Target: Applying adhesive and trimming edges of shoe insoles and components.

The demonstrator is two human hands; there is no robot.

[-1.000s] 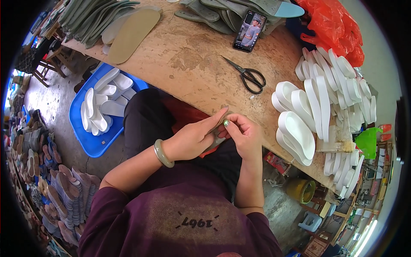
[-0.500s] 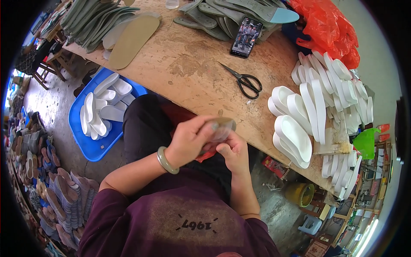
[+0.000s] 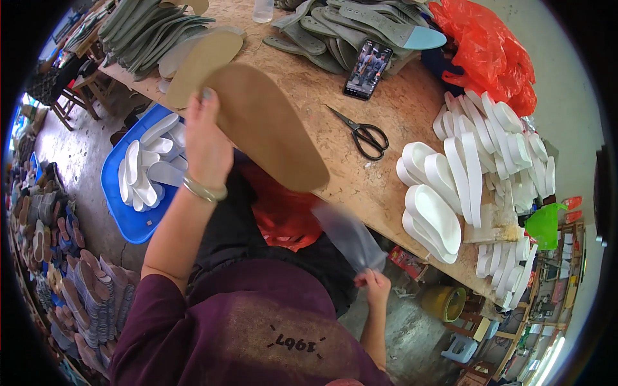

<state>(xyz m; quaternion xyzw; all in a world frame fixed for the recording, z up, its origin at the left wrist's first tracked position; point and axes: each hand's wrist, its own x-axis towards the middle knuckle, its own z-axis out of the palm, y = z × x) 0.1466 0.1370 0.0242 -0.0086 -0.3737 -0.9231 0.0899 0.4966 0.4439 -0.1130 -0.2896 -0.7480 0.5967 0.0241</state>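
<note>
Left hand [image 3: 209,145] pinches brown insole [image 3: 270,128] over tabletop [image 3: 309,71] near edge; right hand [image 3: 375,286], closed, grips translucent film [image 3: 351,239], apparently for separation.

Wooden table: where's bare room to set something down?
Bare wood shows between the held brown sole and the scissors, and between the scissors and the near edge. Grey soles crowd the far side; white soles crowd the right.
</note>
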